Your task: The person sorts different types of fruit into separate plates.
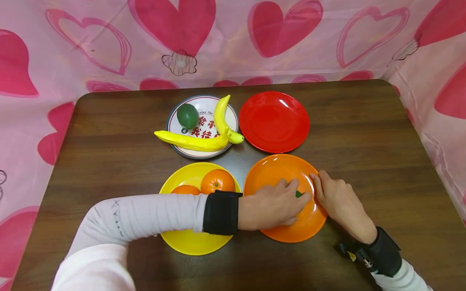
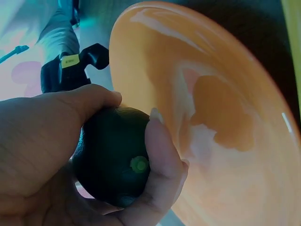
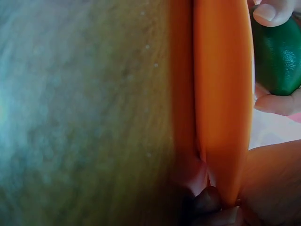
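Note:
My left hand (image 1: 276,204) reaches over the orange plate (image 1: 265,169) and grips a dark green oval fruit (image 2: 110,157) with a small pale stem nub. Thumb and fingers curl round the fruit in the left wrist view; the hand mostly hides it in the head view. At the plate's right side, my right hand (image 1: 340,202) pinches the rim, thumb on top and fingertips (image 3: 225,216) at the edge. The right wrist view shows the plate edge-on, with the green fruit held just beyond it.
A yellow plate (image 1: 196,246) with oranges (image 1: 217,182) lies under the left forearm. Behind it, a patterned white plate (image 1: 211,105) bears two bananas (image 1: 193,141) and another green fruit (image 1: 187,116). A red plate (image 1: 274,121) sits behind the orange one on the wooden table (image 1: 364,133).

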{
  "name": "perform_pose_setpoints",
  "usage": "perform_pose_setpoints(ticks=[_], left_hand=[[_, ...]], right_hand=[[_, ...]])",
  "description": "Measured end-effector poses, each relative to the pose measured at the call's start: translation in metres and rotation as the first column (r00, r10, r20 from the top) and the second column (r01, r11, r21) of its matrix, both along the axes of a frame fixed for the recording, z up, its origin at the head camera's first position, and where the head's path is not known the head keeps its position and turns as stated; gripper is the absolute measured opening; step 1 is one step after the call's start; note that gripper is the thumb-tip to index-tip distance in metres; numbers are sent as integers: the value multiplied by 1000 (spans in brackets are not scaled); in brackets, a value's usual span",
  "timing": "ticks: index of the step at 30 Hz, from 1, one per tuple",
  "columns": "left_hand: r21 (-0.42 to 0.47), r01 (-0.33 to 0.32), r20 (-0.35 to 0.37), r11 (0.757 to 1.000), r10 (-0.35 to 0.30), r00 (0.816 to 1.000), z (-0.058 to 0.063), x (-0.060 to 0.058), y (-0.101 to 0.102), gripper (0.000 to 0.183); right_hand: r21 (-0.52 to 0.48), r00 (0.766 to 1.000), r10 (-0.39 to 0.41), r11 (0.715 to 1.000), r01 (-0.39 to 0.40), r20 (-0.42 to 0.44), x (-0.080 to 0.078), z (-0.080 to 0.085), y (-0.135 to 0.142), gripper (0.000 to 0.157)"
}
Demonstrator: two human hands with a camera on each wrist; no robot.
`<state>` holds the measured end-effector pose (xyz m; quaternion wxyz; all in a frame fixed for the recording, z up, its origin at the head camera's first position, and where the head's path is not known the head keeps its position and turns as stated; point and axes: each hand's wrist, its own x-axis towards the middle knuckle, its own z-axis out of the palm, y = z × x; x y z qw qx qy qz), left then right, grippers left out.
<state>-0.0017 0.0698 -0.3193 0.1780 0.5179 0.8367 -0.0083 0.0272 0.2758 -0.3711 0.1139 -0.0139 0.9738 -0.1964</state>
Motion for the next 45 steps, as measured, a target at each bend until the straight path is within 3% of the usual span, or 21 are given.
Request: perform_pose_setpoints(ticks=[8, 19, 24, 28, 32, 38, 42, 45], left_hand=[[-26, 10, -55, 1000, -11, 998, -5, 3, 5, 41], [-22, -7, 11, 1000, 7, 1000, -14, 3, 4, 43], [-8, -10, 20, 1000, 10, 1000, -11, 3, 1, 56], [22, -17, -3, 1000, 17, 1000, 0, -1, -4, 68], [41, -69, -8, 997, 69, 998, 22, -15, -15, 77], [85, -218, -18, 972, 221, 975, 52, -49, -49, 80], [106, -322, -40, 941, 328, 944, 63, -75, -77, 81], [108, -422, -28, 900, 427, 904, 68, -91, -97, 82]], right_hand=[[11, 999, -13, 1000, 13, 43, -1, 2, -1, 53], [29, 1000, -9, 1000, 9, 25, -1, 2, -1, 53], [27, 999, -16, 1000, 15, 33, -1, 2, -1, 53], [25, 999, -21, 999, 20, 41, -1, 2, -1, 52], [23, 999, -14, 1000, 13, 33, -1, 1, -1, 52], [13, 1000, 7, 1000, -7, 0, 0, 1, 0, 53], [3, 1000, 6, 1000, -6, 9, 0, 1, 0, 54], [1, 1000, 5, 1000, -5, 25, 0, 2, 0, 56]])
